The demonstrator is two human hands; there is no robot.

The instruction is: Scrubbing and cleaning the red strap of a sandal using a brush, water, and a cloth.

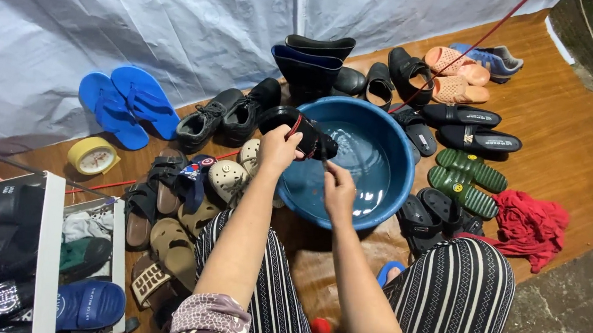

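My left hand [278, 150] grips a black shoe with a red-edged opening [299, 129] and holds it over the near-left rim of a round blue basin [395, 152] with water in it. My right hand [337, 187] is closed just below the shoe's toe, above the basin's near edge; whatever it pinches is too small to make out. Both forearms reach forward from my lap, where I wear black-and-white striped trousers [462, 289].
Many shoes ring the basin: blue flip-flops [128, 105], black lace-up shoes [225, 115], dark boots [312, 62], green slides [466, 180], black slides [476, 128], beige clogs [230, 176]. A red cloth [529, 224] lies right, yellow tape roll [93, 156] left, a white rack [47, 253] near-left.
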